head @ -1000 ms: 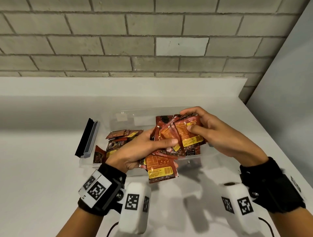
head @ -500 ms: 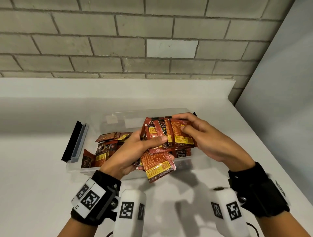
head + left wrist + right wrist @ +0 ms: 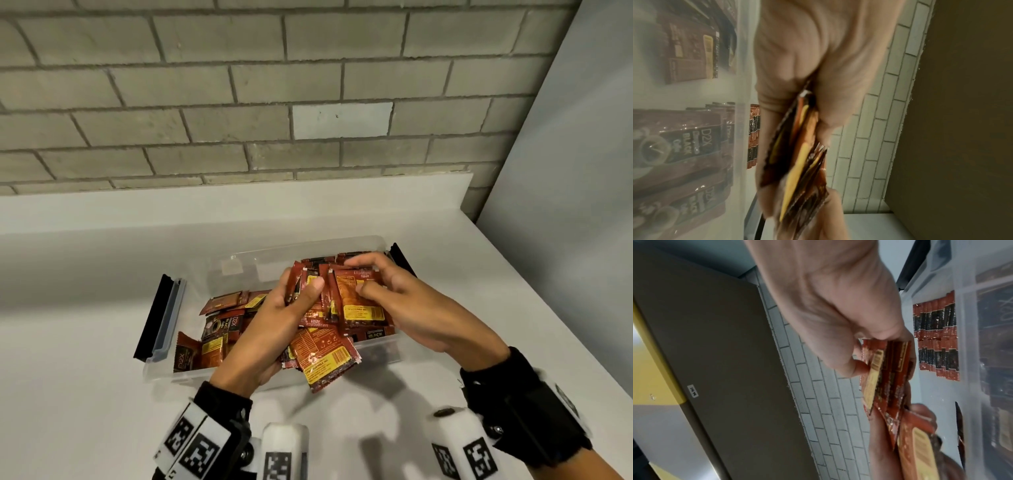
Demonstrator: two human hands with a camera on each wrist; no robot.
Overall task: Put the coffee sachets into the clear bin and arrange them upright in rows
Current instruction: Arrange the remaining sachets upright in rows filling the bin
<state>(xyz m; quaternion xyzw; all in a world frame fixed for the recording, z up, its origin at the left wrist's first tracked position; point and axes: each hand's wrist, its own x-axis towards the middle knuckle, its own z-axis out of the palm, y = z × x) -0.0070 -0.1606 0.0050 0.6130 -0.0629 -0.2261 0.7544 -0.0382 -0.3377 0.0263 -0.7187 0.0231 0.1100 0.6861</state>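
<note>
A clear plastic bin (image 3: pixel 239 263) sits on the white counter with red-brown coffee sachets (image 3: pixel 222 329) lying loose at its left end. Above the bin's right half my left hand (image 3: pixel 294 308) grips a thick bunch of sachets (image 3: pixel 322 356), thumb across their fronts; the same bunch (image 3: pixel 797 162) shows edge-on in the left wrist view. My right hand (image 3: pixel 376 284) pinches the rightmost sachets (image 3: pixel 359 301) of that bunch between thumb and fingers; in the right wrist view these sachets (image 3: pixel 885 373) sit under my thumb. A row of upright sachets (image 3: pixel 935 337) stands inside the bin.
The bin's lid (image 3: pixel 161 318), black with a clear edge, leans by its left end. A black strip (image 3: pixel 402 260) shows at the right end. A brick wall (image 3: pixel 239 102) backs the counter, and a grey panel (image 3: pixel 565 205) closes the right side.
Both hands with the sachet bunch have dropped lower into the bin's right half. The right hand's fingers have shifted over the front sachets, and the camera has tilted.
</note>
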